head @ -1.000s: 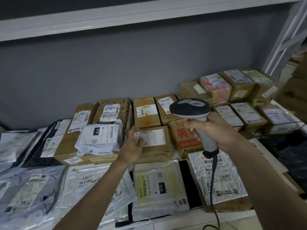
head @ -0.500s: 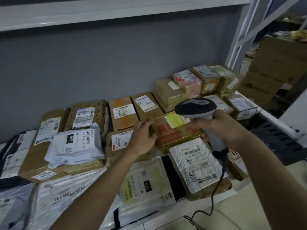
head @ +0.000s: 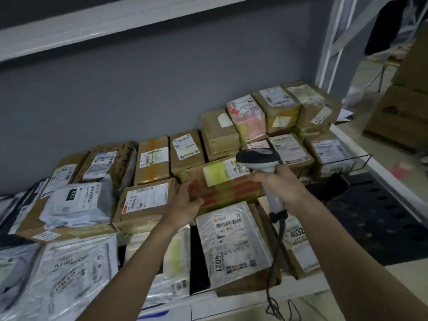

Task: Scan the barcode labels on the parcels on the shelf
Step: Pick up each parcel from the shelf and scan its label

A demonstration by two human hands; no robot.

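Two hands work over one parcel, the brown box with red print (head: 222,186), which lies on the shelf (head: 243,297) in the middle row, just behind the silver mailer marked 4021 (head: 234,242). The left hand (head: 185,206) presses on the left end of this box, fingers spread flat; its grip holds nothing, it only steadies. The right hand (head: 281,181) has its grip wrapped firmly around the handle of the barcode scanner (head: 259,158), whose dark head sits above the right end of the box. The long axis of the box runs left to right, and its yellow and white label (head: 222,171) lies just left of the scanner head, between both hands. I judge the right hand is nearer, so only a small tilt to the left is needed to read it.
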